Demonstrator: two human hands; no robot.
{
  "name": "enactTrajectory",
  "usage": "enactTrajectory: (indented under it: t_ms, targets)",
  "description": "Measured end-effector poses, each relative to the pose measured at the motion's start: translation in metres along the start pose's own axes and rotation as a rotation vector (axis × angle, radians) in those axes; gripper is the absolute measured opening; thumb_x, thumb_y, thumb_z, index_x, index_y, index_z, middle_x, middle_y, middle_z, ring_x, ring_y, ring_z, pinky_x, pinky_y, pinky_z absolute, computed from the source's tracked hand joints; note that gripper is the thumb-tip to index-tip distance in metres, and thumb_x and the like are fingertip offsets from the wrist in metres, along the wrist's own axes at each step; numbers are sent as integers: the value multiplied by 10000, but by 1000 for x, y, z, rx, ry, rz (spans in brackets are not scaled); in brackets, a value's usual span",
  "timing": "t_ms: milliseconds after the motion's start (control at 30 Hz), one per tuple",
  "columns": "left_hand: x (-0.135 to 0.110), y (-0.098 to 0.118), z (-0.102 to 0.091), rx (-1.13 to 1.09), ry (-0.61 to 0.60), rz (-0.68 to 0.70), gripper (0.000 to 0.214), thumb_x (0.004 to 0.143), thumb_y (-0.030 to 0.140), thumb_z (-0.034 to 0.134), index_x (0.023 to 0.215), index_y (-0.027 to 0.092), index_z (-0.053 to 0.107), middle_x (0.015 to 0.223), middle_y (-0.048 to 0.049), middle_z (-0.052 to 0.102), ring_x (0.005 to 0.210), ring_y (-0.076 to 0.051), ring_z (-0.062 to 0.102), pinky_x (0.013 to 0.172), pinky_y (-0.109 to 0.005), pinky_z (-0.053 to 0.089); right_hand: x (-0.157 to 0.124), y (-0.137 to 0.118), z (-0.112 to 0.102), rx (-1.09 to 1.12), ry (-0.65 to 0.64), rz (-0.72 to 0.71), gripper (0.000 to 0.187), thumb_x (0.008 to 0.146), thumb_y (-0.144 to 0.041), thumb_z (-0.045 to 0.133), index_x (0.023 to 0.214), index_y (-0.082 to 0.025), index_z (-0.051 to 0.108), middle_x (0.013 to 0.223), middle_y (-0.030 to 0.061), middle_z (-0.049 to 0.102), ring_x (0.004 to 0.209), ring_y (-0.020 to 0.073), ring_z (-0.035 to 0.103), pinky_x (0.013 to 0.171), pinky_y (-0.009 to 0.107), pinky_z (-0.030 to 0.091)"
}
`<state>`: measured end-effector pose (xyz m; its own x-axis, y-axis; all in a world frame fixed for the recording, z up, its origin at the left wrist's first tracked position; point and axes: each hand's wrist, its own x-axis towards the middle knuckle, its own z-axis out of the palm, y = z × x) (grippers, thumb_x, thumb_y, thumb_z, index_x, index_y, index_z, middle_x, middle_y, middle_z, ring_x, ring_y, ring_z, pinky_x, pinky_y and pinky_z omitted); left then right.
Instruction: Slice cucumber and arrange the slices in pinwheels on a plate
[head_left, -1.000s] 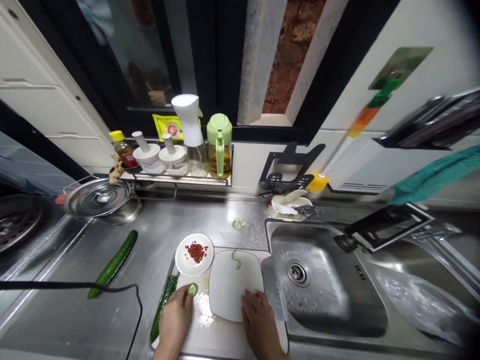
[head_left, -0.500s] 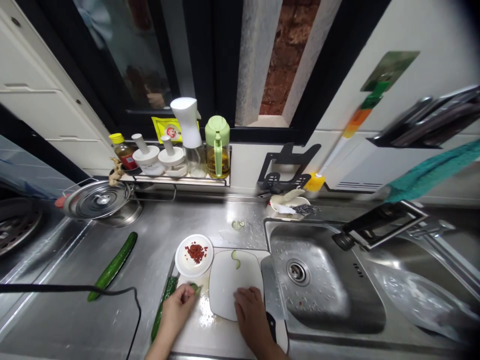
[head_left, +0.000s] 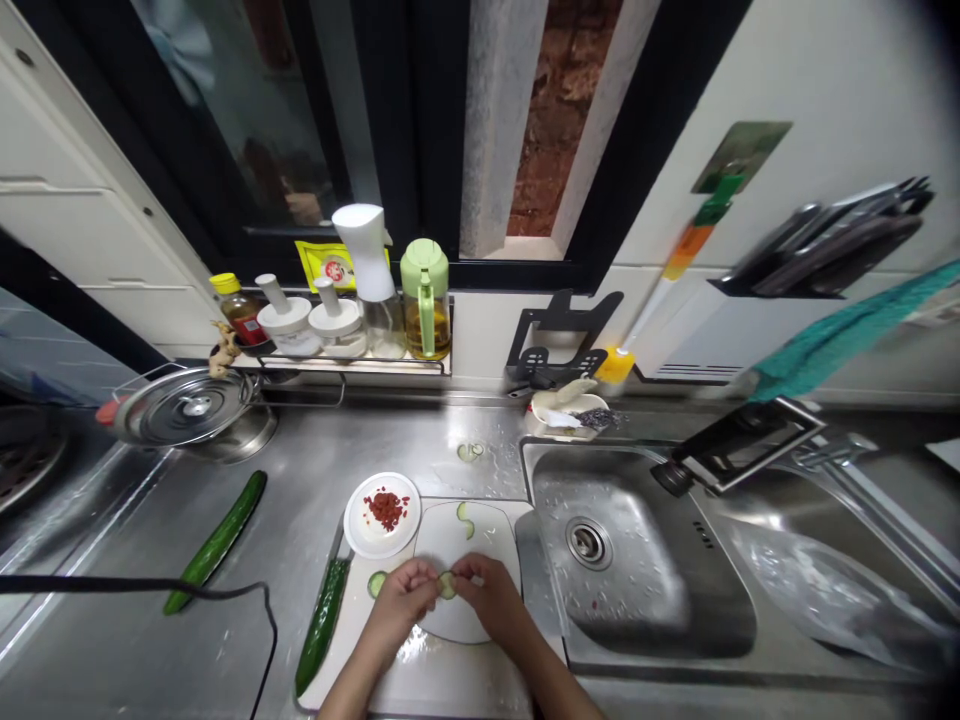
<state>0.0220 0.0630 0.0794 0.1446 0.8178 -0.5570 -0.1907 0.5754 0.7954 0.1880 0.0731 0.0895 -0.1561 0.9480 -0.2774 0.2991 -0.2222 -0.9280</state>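
Between the fingertips of my left hand (head_left: 411, 590) and my right hand (head_left: 484, 590) is a thin cucumber slice (head_left: 447, 585); both hands pinch it above a white square plate (head_left: 435, 628). Two curved pale-green cucumber pieces lie toward the plate's far edge. The plate rests on a cutting board (head_left: 450, 685). Just left of my left hand another cucumber slice (head_left: 376, 583) lies on the board. A cut cucumber (head_left: 322, 625) is along the board's left side. A knife blade (head_left: 534, 560) lies right of the plate, its handle hidden by my right arm.
A round white plate (head_left: 351, 530) of small red pieces stands behind the board. A whole cucumber (head_left: 217, 540) and a black cable (head_left: 225, 590) are to the left. The sink (head_left: 637, 560) is at right, a condiment rack (head_left: 360, 366) behind, and peel scraps (head_left: 470, 452) lie on the counter.
My left hand has moved right from the board's left side to over the square plate. My right hand has lifted from the plate, and both now pinch the cucumber slice together.
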Motion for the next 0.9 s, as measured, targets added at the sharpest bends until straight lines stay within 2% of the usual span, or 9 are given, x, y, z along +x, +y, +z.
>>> enactTrajectory:
  t_ms: [100, 200, 300, 400, 500, 600, 767, 833, 900]
  targets:
    - [3, -9, 9, -179, 25, -93, 470, 575, 546, 794, 710, 156, 570, 487, 57, 534, 424, -34, 412, 439, -162, 194, -2, 0, -6, 14, 8, 11, 118, 713, -299, 593, 681, -195, 638, 695, 7, 630, 725, 181, 579, 708, 296, 433]
    - [3, -12, 19, -289, 71, -270, 509, 622, 588, 767, 796, 148, 577, 570, 18, 607, 422, -37, 463, 416, -143, 210, -4, -1, -11, 19, -1, 13, 130, 714, -320, 616, 683, -198, 650, 703, 4, 636, 728, 176, 579, 698, 288, 426]
    - [0, -6, 26, -332, 51, -433, 435, 706, 512, 746, 846, 132, 588, 583, -1, 628, 381, -23, 436, 385, -127, 210, -5, -4, -16, 17, -18, 6, 160, 708, -359, 646, 674, -202, 658, 701, 4, 647, 727, 177, 585, 693, 285, 425]
    - [-1, 1, 30, -415, 20, -480, 295, 731, 347, 763, 846, 130, 602, 561, 11, 617, 393, -24, 470, 387, -108, 262, -6, -7, -22, -21, -31, -1, 162, 708, -363, 643, 694, -205, 677, 723, 10, 668, 733, 180, 593, 697, 289, 426]
    - [1, 4, 29, -491, 3, -424, 244, 670, 185, 798, 839, 117, 635, 556, 22, 612, 417, -16, 492, 421, -98, 327, -6, -10, -29, -78, -45, -2, 158, 723, -344, 619, 728, -207, 697, 747, 18, 686, 743, 182, 601, 696, 289, 427]
    - [7, 2, 27, -477, 21, -355, 321, 586, 124, 833, 867, 110, 678, 559, 30, 614, 419, -6, 480, 428, -101, 332, -4, -11, -35, -115, -66, -2, 175, 744, -344, 596, 738, -203, 700, 744, 18, 692, 737, 179, 611, 678, 276, 430]
    - [21, 2, 22, -252, 126, -224, 354, 505, 242, 859, 794, 128, 689, 565, 23, 632, 430, -31, 481, 426, -142, 291, 7, -5, -40, -184, -46, 25, 154, 751, -273, 564, 718, -189, 688, 730, 21, 696, 727, 173, 624, 659, 254, 437]
    - [28, 3, 22, -116, 145, -126, 327, 508, 297, 832, 747, 133, 680, 518, 38, 599, 429, -43, 463, 432, -160, 275, 15, -2, -41, -238, -23, 42, 140, 744, -232, 558, 705, -183, 683, 718, 24, 698, 706, 169, 623, 643, 249, 432]
    - [35, 5, 23, 18, 174, -10, 274, 542, 317, 779, 724, 141, 673, 501, 46, 582, 452, -59, 470, 471, -176, 316, 25, 0, -42, -309, 4, 59, 131, 740, -212, 564, 688, -183, 681, 703, 26, 699, 686, 170, 621, 623, 250, 418]
